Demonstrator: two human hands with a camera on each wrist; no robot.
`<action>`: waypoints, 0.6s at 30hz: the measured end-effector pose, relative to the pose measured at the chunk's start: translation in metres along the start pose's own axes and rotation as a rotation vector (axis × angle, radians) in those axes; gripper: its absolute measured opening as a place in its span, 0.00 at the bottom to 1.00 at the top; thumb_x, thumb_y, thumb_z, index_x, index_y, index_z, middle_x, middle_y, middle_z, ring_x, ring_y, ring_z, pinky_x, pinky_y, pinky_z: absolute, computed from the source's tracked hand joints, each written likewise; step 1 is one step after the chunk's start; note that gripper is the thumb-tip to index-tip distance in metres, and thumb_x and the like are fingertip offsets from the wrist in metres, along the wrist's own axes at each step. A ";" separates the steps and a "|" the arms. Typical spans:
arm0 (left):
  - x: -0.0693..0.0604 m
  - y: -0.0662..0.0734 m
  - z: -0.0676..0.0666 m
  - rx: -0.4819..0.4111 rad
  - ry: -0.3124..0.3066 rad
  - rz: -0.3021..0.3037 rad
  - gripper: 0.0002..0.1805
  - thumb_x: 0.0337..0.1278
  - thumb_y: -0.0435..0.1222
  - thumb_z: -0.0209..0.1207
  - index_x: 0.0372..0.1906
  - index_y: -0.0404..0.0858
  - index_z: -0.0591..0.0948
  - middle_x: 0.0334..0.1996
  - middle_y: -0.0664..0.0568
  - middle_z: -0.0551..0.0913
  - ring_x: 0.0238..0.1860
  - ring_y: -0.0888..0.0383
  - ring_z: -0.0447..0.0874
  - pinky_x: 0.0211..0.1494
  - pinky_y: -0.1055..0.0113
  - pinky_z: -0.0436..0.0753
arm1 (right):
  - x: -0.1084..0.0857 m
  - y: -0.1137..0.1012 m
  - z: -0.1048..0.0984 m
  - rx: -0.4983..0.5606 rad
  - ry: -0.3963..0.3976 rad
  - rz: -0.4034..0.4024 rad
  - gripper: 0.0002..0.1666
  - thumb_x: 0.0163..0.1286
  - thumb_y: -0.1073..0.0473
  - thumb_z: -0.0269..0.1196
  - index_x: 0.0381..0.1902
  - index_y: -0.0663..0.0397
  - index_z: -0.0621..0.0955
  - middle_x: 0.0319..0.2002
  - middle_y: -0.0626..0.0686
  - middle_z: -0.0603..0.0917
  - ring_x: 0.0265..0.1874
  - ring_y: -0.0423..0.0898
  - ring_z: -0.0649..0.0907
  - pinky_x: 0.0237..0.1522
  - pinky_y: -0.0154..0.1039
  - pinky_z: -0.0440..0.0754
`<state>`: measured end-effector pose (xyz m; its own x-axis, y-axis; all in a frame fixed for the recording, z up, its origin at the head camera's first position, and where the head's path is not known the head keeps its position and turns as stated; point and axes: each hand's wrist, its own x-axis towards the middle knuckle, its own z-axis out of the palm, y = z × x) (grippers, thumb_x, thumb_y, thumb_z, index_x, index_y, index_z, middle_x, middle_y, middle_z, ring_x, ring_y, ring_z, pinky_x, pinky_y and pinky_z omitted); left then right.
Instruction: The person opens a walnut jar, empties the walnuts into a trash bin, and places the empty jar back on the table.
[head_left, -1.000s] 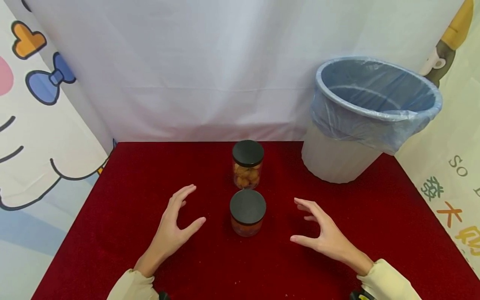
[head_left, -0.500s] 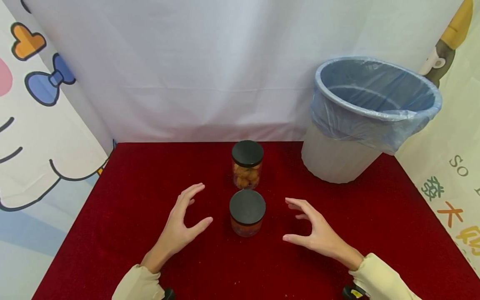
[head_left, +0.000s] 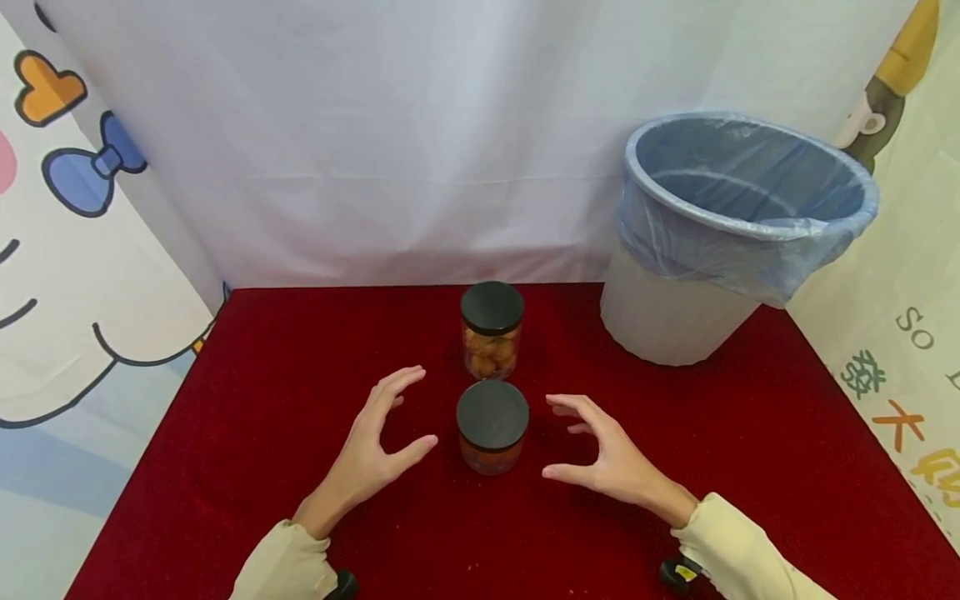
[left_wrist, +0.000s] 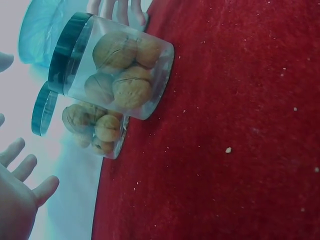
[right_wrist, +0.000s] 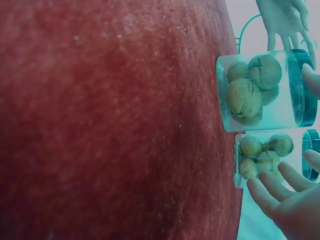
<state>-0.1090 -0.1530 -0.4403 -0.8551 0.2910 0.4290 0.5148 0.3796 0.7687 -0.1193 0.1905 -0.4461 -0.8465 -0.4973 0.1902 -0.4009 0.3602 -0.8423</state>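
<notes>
Two clear jars of walnuts with dark screw lids stand upright on a red cloth, one behind the other. The nearer jar (head_left: pixel 491 427) sits between my hands; walnuts show through its wall in both wrist views. Just behind it is the farther jar (head_left: pixel 492 331). My left hand (head_left: pixel 369 450) hovers left of the nearer jar, thumb and fingers spread apart, touching nothing. On the jar's other side my right hand (head_left: pixel 611 457) has the same spread shape, also apart from it. In the left wrist view the nearer jar (left_wrist: pixel 117 65) partly covers the farther jar (left_wrist: pixel 90 125).
At the back right stands a white bin (head_left: pixel 671 317) lined with a blue plastic bag (head_left: pixel 705 242). A white curtain (head_left: pixel 420 150) hangs behind the red cloth (head_left: pixel 300 350). Printed cartoon sheets (head_left: pixel 97 275) line the sides. Small pale crumbs dot the cloth.
Both hands have moved inward toward the nearer jar, the left to the right and the right to the left. Their fingers stay spread. The jars have stayed in place.
</notes>
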 end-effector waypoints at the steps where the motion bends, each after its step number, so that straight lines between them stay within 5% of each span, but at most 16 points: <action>1: 0.001 0.000 0.000 -0.003 -0.004 0.000 0.41 0.56 0.31 0.70 0.75 0.42 0.67 0.75 0.44 0.67 0.74 0.61 0.63 0.71 0.61 0.70 | 0.001 0.000 0.001 0.003 0.001 0.001 0.47 0.59 0.61 0.77 0.73 0.54 0.68 0.70 0.62 0.73 0.66 0.61 0.75 0.61 0.52 0.80; 10: 0.010 0.007 0.004 -0.017 -0.047 -0.010 0.43 0.55 0.33 0.70 0.76 0.45 0.66 0.75 0.48 0.67 0.74 0.55 0.64 0.71 0.48 0.70 | 0.011 0.007 0.015 0.025 -0.011 0.018 0.50 0.58 0.60 0.78 0.74 0.60 0.67 0.70 0.59 0.74 0.67 0.59 0.76 0.61 0.51 0.80; 18: 0.017 0.009 0.008 -0.040 -0.072 -0.004 0.42 0.55 0.34 0.71 0.76 0.44 0.67 0.75 0.49 0.67 0.74 0.52 0.64 0.70 0.42 0.69 | 0.019 0.012 0.028 0.056 -0.019 0.002 0.53 0.57 0.58 0.79 0.76 0.52 0.65 0.71 0.55 0.74 0.67 0.55 0.77 0.61 0.50 0.80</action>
<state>-0.1186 -0.1375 -0.4297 -0.8499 0.3526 0.3916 0.5072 0.3456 0.7895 -0.1310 0.1633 -0.4668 -0.8402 -0.5117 0.1796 -0.3786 0.3164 -0.8698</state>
